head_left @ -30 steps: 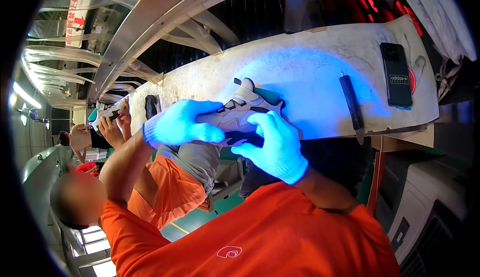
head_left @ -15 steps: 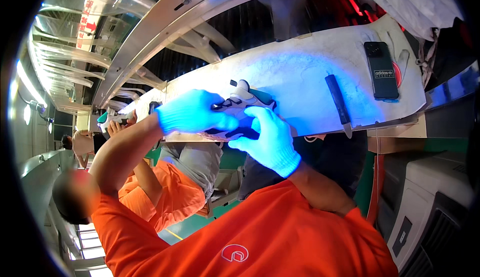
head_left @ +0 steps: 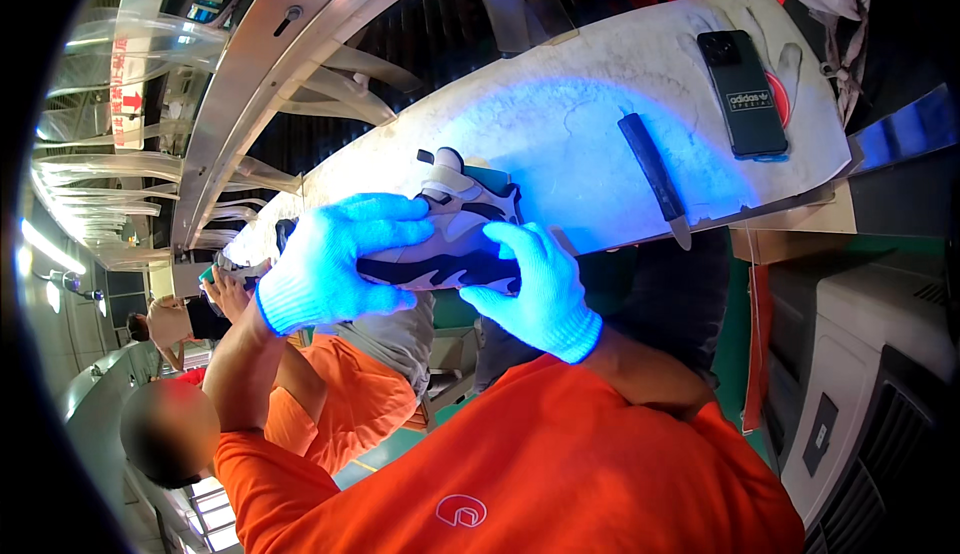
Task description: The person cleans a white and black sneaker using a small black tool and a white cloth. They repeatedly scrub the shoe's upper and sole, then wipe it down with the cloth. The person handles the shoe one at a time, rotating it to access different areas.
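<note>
While blue light washes over the near part of the worktop (head_left: 570,84), a white shoe (head_left: 465,224) with black trim lies at the edge closest to the person, tilted so that its side and patterned sole edge show, toe end to the left and heel to the right. Teal shows at the shoe's foot opening, on the far side; what sits deeper inside is hidden. The person's bare forearms come up from below, ending in knitted gloves that glow blue. The left hand (head_left: 335,264) reaches across with its palm over the toe end, fingers laid along the upper and thumb lower down by the sole edge, so its grip is spread around the shoe and holding it. The right hand (head_left: 540,294) comes in from the heel side with its wrist low; its grip forms a C, forefinger against the shoe's side, thumb near the lower edge of the sole, and heel between them. Well to the right, a dark-handled blade (head_left: 650,166) lies with its tip by the near edge; beyond it is a dark phone (head_left: 755,129), with a red ring (head_left: 779,99) just beside. At far left, a co-worker's hand (head_left: 232,296) is at another shoe.
</note>
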Demonstrator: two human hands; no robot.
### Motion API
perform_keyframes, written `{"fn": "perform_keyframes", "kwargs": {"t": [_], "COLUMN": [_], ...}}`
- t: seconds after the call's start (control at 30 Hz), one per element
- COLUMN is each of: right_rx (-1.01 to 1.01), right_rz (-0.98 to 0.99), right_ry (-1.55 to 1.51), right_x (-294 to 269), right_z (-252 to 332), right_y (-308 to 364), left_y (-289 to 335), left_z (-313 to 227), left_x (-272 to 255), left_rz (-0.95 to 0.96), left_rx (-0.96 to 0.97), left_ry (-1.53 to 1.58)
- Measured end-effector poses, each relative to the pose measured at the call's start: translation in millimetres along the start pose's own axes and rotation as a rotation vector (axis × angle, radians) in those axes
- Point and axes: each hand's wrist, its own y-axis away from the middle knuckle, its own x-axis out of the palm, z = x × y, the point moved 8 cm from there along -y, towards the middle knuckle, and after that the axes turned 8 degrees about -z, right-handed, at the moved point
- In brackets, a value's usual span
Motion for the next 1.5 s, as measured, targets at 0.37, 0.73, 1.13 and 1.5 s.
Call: {"fn": "perform_keyframes", "kwargs": {"t": [0.37,0.73,1.13,1.5], "right_rx": [0.127,0.082,0.103,0.053], "right_rz": [0.096,0.099,0.143,0.141], "right_ry": [0.022,0.079,0.094,0.11], "right_x": [15.1,23.8,26.1,34.8], "right_z": [-4.7,-3.0,-5.3,4.8], "right_y": [-14.2,-14.7,-21.5,-19.3], "left_y": [7.2,-17.1,-26.7,-20.5], "left_z": [51.0,65.2,66.2,62.7], "left_x": [10.0,51.7,58.6,55.3], "left_rz": [0.089,0.467,0.45,0.304], "left_rx": [-0.236,-0.686,-0.793,-0.786], "left_ry": [0.29,0.032,-0.12,0.072]}}
